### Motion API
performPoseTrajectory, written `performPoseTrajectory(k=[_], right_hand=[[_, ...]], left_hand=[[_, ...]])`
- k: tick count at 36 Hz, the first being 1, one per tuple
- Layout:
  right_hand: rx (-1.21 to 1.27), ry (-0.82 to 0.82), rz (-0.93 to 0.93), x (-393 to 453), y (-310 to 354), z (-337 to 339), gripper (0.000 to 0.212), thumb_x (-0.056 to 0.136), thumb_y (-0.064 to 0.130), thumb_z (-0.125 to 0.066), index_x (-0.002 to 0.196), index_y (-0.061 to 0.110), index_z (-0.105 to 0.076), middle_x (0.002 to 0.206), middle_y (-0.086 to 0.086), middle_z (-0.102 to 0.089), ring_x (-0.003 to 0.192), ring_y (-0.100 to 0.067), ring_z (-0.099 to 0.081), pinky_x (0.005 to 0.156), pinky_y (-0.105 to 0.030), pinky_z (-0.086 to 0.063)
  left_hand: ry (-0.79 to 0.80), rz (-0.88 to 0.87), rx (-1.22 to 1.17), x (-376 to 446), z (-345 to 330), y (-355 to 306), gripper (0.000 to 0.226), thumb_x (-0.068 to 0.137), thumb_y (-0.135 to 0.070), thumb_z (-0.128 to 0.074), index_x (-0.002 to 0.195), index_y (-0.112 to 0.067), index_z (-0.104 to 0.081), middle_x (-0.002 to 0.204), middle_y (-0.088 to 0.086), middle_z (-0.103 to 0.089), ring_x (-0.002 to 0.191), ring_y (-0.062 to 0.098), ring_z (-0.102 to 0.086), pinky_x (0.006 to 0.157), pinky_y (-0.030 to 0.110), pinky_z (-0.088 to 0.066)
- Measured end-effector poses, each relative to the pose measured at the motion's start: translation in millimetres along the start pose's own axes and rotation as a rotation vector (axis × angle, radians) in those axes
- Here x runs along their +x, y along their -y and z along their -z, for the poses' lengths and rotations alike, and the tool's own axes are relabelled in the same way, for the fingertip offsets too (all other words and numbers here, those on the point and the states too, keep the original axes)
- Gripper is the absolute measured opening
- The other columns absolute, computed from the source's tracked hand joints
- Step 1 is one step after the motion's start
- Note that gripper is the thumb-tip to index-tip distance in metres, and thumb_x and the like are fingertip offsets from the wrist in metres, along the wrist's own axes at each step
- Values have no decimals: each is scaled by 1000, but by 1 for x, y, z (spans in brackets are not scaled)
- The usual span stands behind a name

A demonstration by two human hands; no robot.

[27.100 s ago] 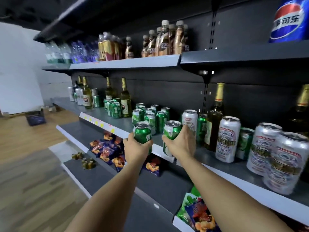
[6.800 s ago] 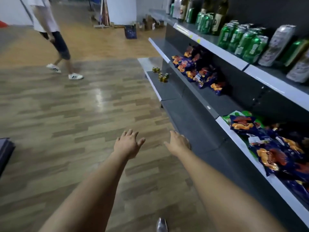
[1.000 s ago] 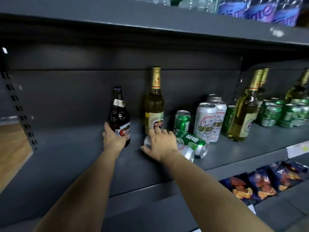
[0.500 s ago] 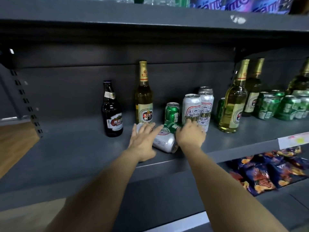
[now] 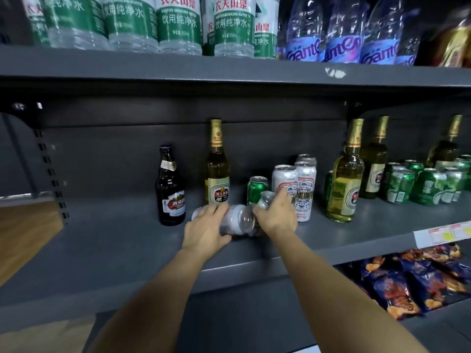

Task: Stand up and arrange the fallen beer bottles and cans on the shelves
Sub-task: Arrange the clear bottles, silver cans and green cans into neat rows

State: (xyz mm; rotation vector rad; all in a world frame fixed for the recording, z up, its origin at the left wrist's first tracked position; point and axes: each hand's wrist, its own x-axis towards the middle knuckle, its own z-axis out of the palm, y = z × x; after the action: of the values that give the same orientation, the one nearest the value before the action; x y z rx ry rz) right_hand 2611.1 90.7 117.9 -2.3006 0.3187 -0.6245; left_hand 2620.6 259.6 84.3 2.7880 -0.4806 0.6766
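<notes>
Head view: silver can (image 5: 238, 219) lies on its side at the near middle of the shelf (image 5: 107, 240), long axis left-right, its end facing right. Left hand (image 5: 207, 229) fingers curl over its body. Right hand (image 5: 276, 215) clamps a second can (image 5: 266, 198), mostly hidden, tilted up-left. Each hand sits on its own can; upright cans stand just behind.

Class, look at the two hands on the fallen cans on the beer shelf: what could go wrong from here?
1. The left hand holds a silver can on its side near the shelf edge; it might roll off.
2. The right hand lifts a green can close to the upright cans; a swing could topple them.
</notes>
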Motion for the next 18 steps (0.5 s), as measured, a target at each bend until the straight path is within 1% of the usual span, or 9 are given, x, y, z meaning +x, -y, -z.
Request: performPoseTrajectory(k=[3, 5, 8, 10, 13, 16, 18], right_hand=[[-54, 16, 88, 10, 14, 4, 56, 84, 36, -67, 123, 10, -38, 129, -10, -49, 118, -32, -47, 86, -39, -41], [-76, 35, 114, 17, 20, 4, 53, 84, 35, -67, 122, 11, -38, 131, -9, -48, 119, -32, -46, 86, -39, -42], [-106, 79, 134, 25, 23, 0, 50, 86, 32, -67, 121, 11, -39, 131, -9, -46, 120, -31, -45, 88, -39, -42], [-112, 113, 139, 30, 23, -5, 52, 86, 32, -67, 124, 11, -38, 131, -10, -46, 120, -32, -46, 91, -39, -43], [-107, 153, 135, 32, 21, -16, 59, 86, 30, -68, 130, 10, -34, 133, -13, -46, 122, -33, -47, 94, -40, -43], [-115, 150, 144, 34, 20, -27, 55, 88, 27, -66, 129, 8, -34, 133, -14, -46, 122, -33, -48, 95, -38, -42], [-145, 135, 172, 33, 20, -32, 52, 90, 29, -63, 129, 8, -35, 134, -13, -46, 123, -31, -47, 95, -37, -42]], left_hand=[[-120, 203, -212, 6, 8, 2, 70, 74, -47, -72, 135, -32, -40, 131, -8, -52, 117, 22, -54, 82, 37, -50], [-183, 345, -352, 13, 13, 1, 65, 73, -52, -73, 127, -33, -43, 121, -7, -59, 108, 23, -59, 78, 37, -50], [-204, 500, -512, 26, 18, 1, 57, 73, -53, -73, 118, -28, -49, 112, -3, -65, 103, 25, -61, 75, 35, -48], [-198, 562, -589, 33, 17, 2, 54, 73, -52, -74, 113, -24, -51, 111, -1, -66, 102, 26, -62, 79, 37, -50], [-179, 626, -672, 43, 10, 5, 52, 71, -52, -75, 110, -24, -53, 111, 0, -67, 101, 26, -63, 86, 42, -53], [-162, 639, -682, 50, 4, 9, 52, 69, -55, -75, 106, -25, -54, 108, 0, -68, 100, 26, -64, 86, 43, -53], [-144, 629, -663, 53, 2, 11, 52, 69, -56, -74, 105, -25, -53, 108, 0, -68, 99, 26, -64, 84, 43, -53]])
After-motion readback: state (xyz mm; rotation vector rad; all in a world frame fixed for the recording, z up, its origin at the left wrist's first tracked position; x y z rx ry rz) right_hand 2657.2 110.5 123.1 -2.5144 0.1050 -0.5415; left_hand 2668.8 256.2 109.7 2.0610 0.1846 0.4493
